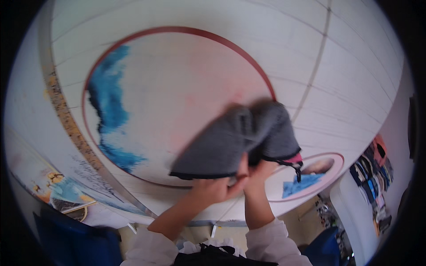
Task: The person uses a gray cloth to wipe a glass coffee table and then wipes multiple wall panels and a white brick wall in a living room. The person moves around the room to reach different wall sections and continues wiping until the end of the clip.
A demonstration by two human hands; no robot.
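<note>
A grey cloth item (216,143) with dark edging, blurred by motion, is held just above a white table top (159,73) printed with a large red-ringed circle. My left hand (213,189) grips its lower dark edge, thumb pointing inward. Close beside it, my right hand (258,171) is partly tucked into the fabric at the opening between its two lobes. A bit of pink and a dark cord (298,173) show at the item's right corner. The exact kind of the item is unclear.
Blue chairs (76,239) stand at lower left and lower right. A pile of folded clothes (371,176) lies on a white surface at the right. A speckled strip (71,124) runs along the table's left side.
</note>
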